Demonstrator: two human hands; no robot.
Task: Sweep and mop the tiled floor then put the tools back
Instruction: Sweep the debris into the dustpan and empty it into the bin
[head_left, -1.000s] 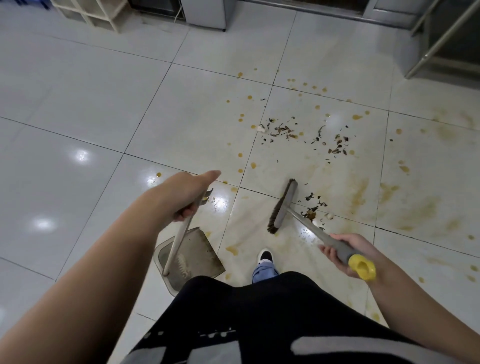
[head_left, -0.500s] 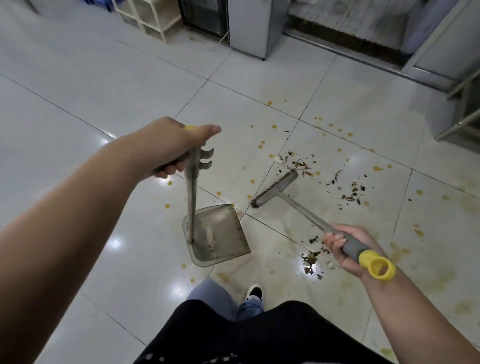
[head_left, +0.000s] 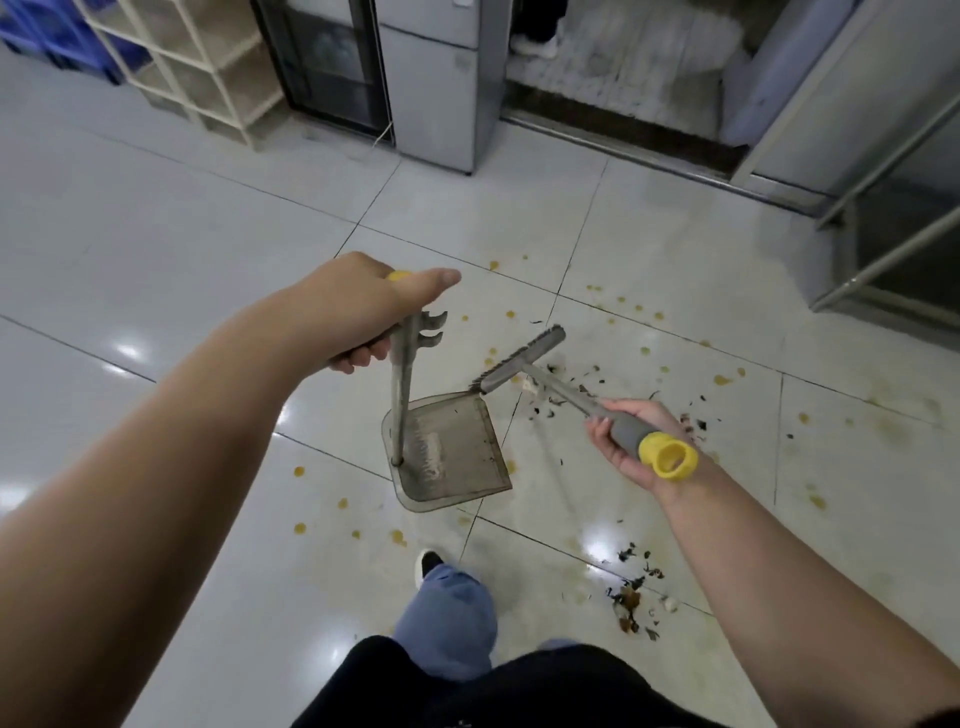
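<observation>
My left hand (head_left: 363, 317) grips the top of the upright handle of a grey dustpan (head_left: 447, 452), whose pan sits flat on the white tiled floor (head_left: 156, 270). My right hand (head_left: 631, 434) grips the grey, yellow-capped handle of a short broom (head_left: 524, 358). The brush head hangs just past the pan's far right corner. Dark leaf scraps (head_left: 566, 395) lie scattered under the broom shaft, and a second small pile of scraps (head_left: 631, 597) lies by my right forearm. Yellow-brown drops and smears (head_left: 722, 379) spot the tiles around them.
A grey cabinet (head_left: 441, 93) and a glass-door unit (head_left: 327, 67) stand at the back. A cream cube shelf (head_left: 202, 67) is back left. A doorway sill (head_left: 649, 145) and a metal frame (head_left: 883, 244) are on the right. My foot (head_left: 428, 564) is just below the pan.
I have stepped forward and the view tilted up. The dustpan moved ahead and sits closer to the debris. The broom head swung up toward the pan's far corner, leaving one scrap pile behind.
</observation>
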